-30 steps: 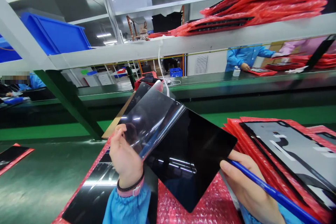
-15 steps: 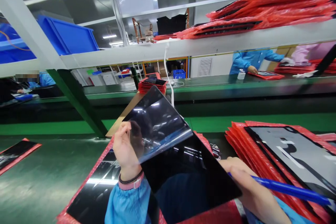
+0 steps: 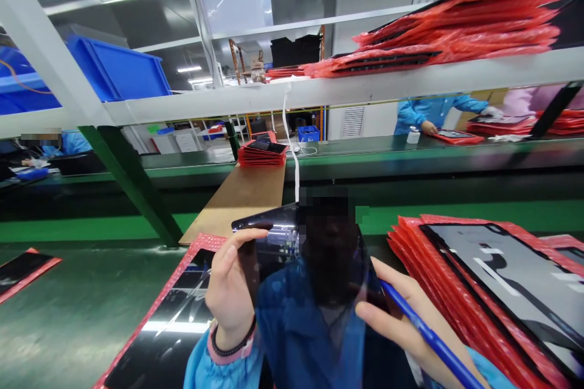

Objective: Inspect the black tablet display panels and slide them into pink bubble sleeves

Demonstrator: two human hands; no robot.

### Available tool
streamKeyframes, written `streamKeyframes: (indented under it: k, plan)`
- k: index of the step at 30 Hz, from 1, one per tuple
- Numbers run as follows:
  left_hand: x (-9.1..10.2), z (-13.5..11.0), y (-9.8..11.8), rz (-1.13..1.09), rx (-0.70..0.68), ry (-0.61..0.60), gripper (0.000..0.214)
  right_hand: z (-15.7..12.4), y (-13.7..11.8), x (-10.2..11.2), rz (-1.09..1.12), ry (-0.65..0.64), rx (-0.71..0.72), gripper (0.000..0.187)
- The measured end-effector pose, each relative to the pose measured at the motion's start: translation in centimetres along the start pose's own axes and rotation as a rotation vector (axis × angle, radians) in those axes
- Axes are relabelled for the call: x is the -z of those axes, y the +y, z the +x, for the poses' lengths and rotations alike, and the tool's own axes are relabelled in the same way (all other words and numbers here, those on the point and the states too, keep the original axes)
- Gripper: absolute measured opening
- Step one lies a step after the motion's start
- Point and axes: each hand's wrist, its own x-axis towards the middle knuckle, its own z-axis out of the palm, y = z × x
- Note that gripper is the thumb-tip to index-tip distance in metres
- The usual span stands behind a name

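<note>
A glossy black screen panel (image 3: 314, 316) is held up in front of me, mirroring a blue garment. My right hand (image 3: 406, 310) grips its right edge, thumb on the face, with a blue pen (image 3: 424, 334) also held in that hand. My left hand (image 3: 232, 282) is closed at the upper left, its fingertips against the panel's edge or a clear film over it; I cannot tell which. Below and left of my left hand, another black panel (image 3: 159, 340) lies on red bubble wrap (image 3: 201, 246).
On the right is a stack of red bubble-wrap sleeves (image 3: 410, 261) under a grey-backed panel (image 3: 506, 273). A brown board (image 3: 246, 188) leads to another red stack (image 3: 262, 155). A white shelf beam (image 3: 246, 97) crosses ahead. A co-worker in blue (image 3: 420, 115) works beyond.
The panel has tilted and dropped lower, so its face now mirrors the wearer. The clear film bent across it no longer shows distinctly. My left hand has shifted slightly right; the pen has swung downward.
</note>
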Motion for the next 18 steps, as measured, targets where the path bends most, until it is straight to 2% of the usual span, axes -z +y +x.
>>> streamKeyframes:
  k: [2, 4, 9, 11, 14, 16, 18]
  plan:
    - [0.0, -0.1, -0.1, 0.019, -0.013, -0.008, 0.035, 0.0, 0.2, 0.2, -0.075, -0.079, 0.026, 0.049]
    - [0.1, -0.2, -0.3, 0.029, 0.008, -0.038, 0.035, -0.1, 0.9, 0.2, -0.198, -0.069, 0.044, 0.058]
    - [0.6, -0.7, -1.0, 0.122, -0.001, -0.079, 0.026, -0.5, 2.6, -0.3, -0.349, 0.165, 0.286, 0.103]
    - [0.7, -0.9, -1.1, 0.171, -0.015, -0.116, 0.021, -0.5, 2.7, -0.4, -0.418, 0.199, 0.448, 0.103]
    - [0.7, -1.3, -0.9, 0.245, -0.093, -0.197, 0.018, -0.7, 2.3, 0.1, -0.612, 0.127, 0.705, 0.096]
    - [0.5, -1.5, -0.7, 0.297, -0.163, -0.219, 0.018, -0.9, 1.9, 0.5, -0.669, 0.09, 0.793, 0.093]
    - [0.3, -1.6, -0.6, 0.311, -0.229, -0.218, 0.019, -1.3, 1.8, 0.8, -0.643, 0.1, 0.811, 0.092]
